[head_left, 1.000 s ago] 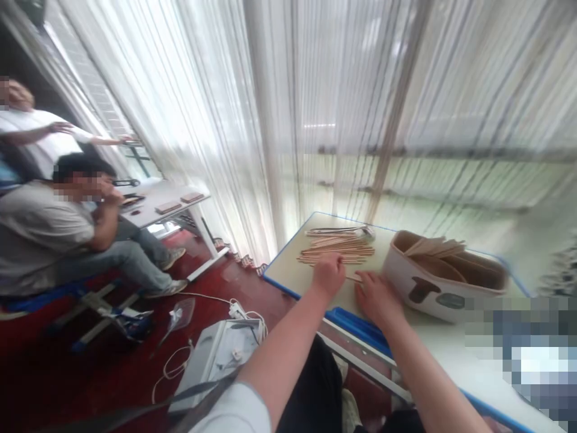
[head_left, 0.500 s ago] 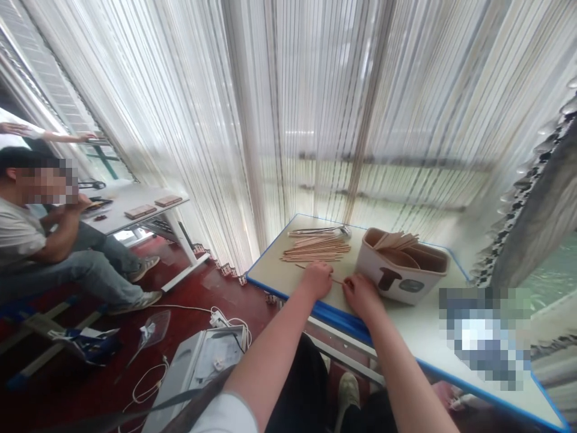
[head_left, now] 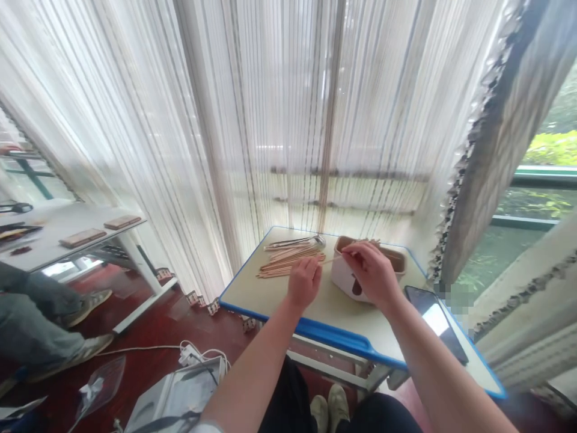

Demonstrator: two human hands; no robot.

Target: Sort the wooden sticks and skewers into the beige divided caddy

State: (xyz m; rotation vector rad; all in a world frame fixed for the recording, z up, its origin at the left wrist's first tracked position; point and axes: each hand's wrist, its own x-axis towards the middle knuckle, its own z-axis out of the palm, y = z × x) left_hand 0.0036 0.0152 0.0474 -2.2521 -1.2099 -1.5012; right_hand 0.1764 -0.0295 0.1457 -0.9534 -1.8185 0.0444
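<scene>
Just brought right hand up by the rim of the box, stick pinched in fingertips near the box's left end. Got left hand curled by the other end, can't tell grip. Probably means handling it raised now, apart from pile left of box.

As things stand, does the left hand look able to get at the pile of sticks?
Probably yes: the left hand is close beside the pile of sticks, and no object seems to block the way. However, a thin stick stretches between it and the right hand, so its grip may be occupied.
</scene>
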